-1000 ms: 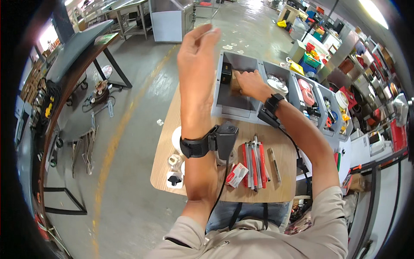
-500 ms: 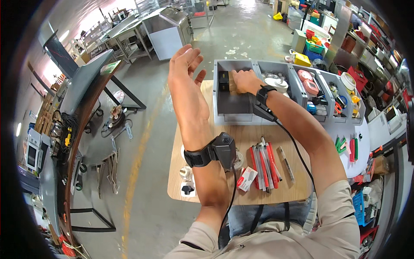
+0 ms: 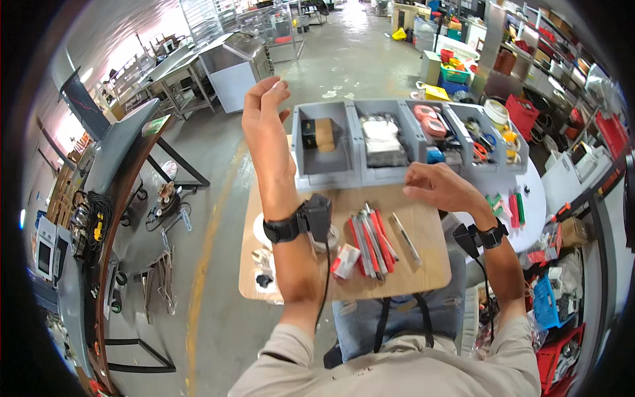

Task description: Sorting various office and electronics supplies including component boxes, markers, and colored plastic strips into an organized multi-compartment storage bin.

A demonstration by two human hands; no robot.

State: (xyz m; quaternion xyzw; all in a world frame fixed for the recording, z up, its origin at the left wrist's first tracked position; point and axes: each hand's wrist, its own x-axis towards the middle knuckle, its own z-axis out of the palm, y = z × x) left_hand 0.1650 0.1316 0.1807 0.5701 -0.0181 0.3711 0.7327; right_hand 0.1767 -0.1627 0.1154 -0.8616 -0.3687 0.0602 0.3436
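The brown box [image 3: 324, 134] is inside the leftmost grey bin [image 3: 324, 180], in its far part, and it touches a black box [image 3: 308, 134] on its left side. The left hand [image 3: 266, 122] is raised just to the left of this bin, apart from it; its fingers are slightly bent and loose, and they grip no object that I can see. The right hand [image 3: 440, 185] is over the right far part of the wooden table [image 3: 433, 261], in front of the bins, with the fingers pointing left and half curled. Its palm side is hidden, so I cannot tell whether the fingers close on something. On each wrist there is a black strap with a small black device.

Nearer to the person, a group of red and grey pens [image 3: 374, 241] lies on the table, and a single pen [image 3: 405, 238] lies apart on their right. A red and white box [image 3: 345, 261] is just beside the group, at its left. The second bin holds white packs [image 3: 382, 137]; the third holds red round items [image 3: 430, 122], among others. Farther to the right, red and green sticks [image 3: 517, 208] lie on a white round table [image 3: 534, 206].
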